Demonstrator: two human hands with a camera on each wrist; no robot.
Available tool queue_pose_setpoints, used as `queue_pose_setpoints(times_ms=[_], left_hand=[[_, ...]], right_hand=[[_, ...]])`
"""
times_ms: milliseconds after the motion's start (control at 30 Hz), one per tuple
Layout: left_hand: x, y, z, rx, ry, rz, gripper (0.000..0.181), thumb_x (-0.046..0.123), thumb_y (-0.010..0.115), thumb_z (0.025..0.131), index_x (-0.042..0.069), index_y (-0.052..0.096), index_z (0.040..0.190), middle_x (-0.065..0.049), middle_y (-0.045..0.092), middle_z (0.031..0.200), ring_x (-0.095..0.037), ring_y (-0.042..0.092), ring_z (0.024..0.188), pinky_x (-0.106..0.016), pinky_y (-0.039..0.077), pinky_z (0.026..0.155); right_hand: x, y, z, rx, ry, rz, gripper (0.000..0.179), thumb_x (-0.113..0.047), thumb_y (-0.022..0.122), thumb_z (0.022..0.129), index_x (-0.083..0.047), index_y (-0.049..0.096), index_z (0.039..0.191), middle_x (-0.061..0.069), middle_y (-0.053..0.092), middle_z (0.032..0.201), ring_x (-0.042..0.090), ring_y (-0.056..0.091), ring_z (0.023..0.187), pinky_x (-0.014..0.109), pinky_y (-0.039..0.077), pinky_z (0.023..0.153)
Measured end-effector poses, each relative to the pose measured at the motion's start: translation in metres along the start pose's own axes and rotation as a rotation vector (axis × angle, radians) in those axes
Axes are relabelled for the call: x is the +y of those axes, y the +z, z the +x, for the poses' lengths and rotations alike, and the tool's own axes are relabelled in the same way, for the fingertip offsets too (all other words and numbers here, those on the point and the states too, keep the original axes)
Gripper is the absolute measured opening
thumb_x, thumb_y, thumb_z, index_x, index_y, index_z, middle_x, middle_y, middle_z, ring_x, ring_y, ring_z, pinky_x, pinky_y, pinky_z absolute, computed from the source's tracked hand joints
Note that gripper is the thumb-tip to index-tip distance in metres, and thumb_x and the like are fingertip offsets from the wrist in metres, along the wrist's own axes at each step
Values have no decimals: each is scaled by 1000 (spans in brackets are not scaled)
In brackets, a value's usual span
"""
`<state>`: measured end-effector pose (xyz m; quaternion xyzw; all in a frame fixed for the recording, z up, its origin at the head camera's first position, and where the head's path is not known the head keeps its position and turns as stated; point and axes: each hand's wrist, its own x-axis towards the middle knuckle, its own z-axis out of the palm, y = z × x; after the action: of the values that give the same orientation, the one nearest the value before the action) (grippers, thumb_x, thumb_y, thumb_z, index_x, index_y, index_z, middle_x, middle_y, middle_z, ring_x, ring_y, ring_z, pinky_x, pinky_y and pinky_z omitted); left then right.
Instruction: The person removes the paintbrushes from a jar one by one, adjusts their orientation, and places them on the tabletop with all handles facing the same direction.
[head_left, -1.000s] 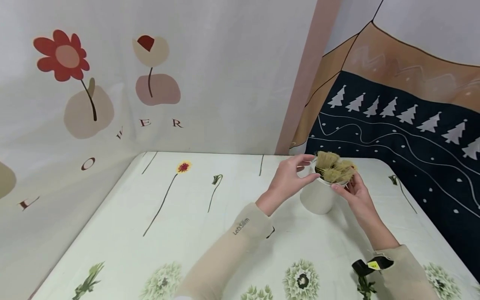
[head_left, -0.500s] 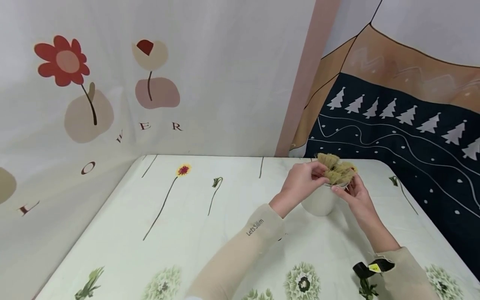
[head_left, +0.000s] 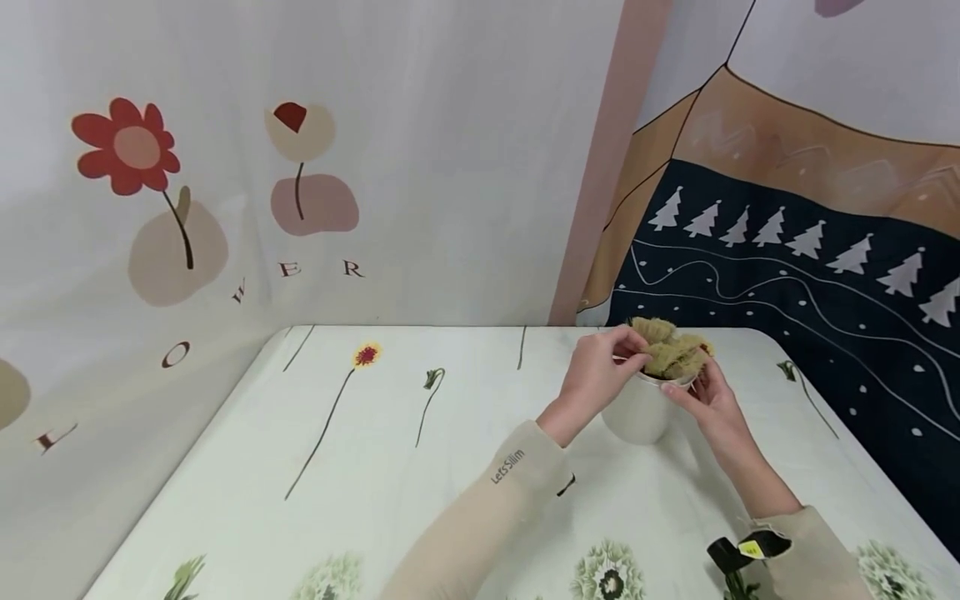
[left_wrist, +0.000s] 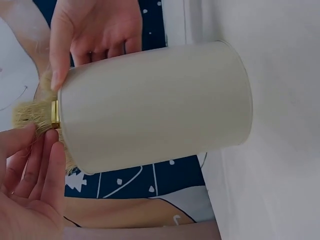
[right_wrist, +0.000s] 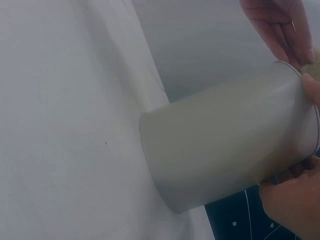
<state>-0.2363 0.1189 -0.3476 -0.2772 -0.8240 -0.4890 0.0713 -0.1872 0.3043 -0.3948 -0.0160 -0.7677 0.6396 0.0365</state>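
At one o'clock from me, my left hand has just moved in over the mouth of the cream canister; thumb and fingertips now pinch a bristle brush there, beside at least one other tuft. That, I judge, puts this hand to handling the brush while the other steadies. The canister stands upright on the tablecloth, and my right hand, at its three o'clock side, grips it by the top, as a second ago. My hands stay apart.

From the left: the wall cloth at eleven o'clock is pale and flower-printed; the bristles look coarse, straw-coloured, splayed, above a shiny gold ferrule; the canister is a smooth, plain cylinder; the navy cloth at two o'clock carries white fir trees.
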Motion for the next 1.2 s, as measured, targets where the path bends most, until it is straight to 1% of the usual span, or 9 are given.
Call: queue_pose_setpoints(times_ms=[167,267,500,700,800,900,1033,1100,1200], left_hand=[[3,-10,0,54,18,-103,8,15,70,94,9,68,100,-4,76,100,-9,73,89,-5,52,76],[9,-19,0,81,22,-151,7,14,69,94,9,68,99,-5,76,101,-9,73,91,-6,53,77],[20,-45,3,150,58,-269,10,12,70,93,6,69,101,-10,76,104,-14,74,94,-13,57,81],[20,-70,2,215,64,-347,12,11,70,93,4,67,103,-12,74,106,-18,72,95,-17,58,83],[21,-83,0,246,59,-368,13,11,70,93,3,67,102,-14,72,106,-20,71,96,-17,58,83],[19,-94,-2,270,50,-385,14,10,70,93,1,67,103,-16,71,106,-22,71,99,-19,58,85],[11,-106,-4,289,37,-388,13,9,70,93,0,66,102,-16,69,106,-24,71,101,-22,59,86],[4,-110,-5,292,25,-394,13,8,70,92,0,66,101,-16,69,105,-24,71,100,-23,59,86],[-8,-114,-7,282,-7,-420,13,8,70,92,-1,65,100,-17,69,104,-25,71,98,-26,61,85]], right_hand=[[0,1,-1,-2,-7,4,88,-26,59,101,-23,-6,161,6,-9,169,27,-8,156,32,13,127],[0,1,-1,-2,-10,19,87,-24,60,101,-24,-4,161,5,-8,169,26,-7,156,30,14,127],[2,1,-2,17,-21,26,85,-21,60,101,-30,0,161,1,-5,170,27,-5,157,24,14,126],[1,2,0,24,-3,22,87,-21,62,100,-28,0,161,1,-6,170,26,-5,157,28,11,128],[0,2,1,19,-12,28,88,-21,61,100,-27,-1,161,2,-6,170,25,-5,157,25,13,127],[0,2,0,5,-39,32,85,-21,61,100,-26,2,161,3,-4,170,26,-5,157,17,17,124],[0,1,-2,-15,-74,47,80,-21,60,101,-28,8,161,2,-2,170,26,-5,157,9,22,119],[1,2,-3,-17,-78,54,79,-21,61,101,-29,9,160,1,-1,170,25,-5,157,9,22,118],[1,2,-4,-11,-56,49,81,-22,61,100,-29,7,160,2,-3,170,25,-5,157,13,20,121]])
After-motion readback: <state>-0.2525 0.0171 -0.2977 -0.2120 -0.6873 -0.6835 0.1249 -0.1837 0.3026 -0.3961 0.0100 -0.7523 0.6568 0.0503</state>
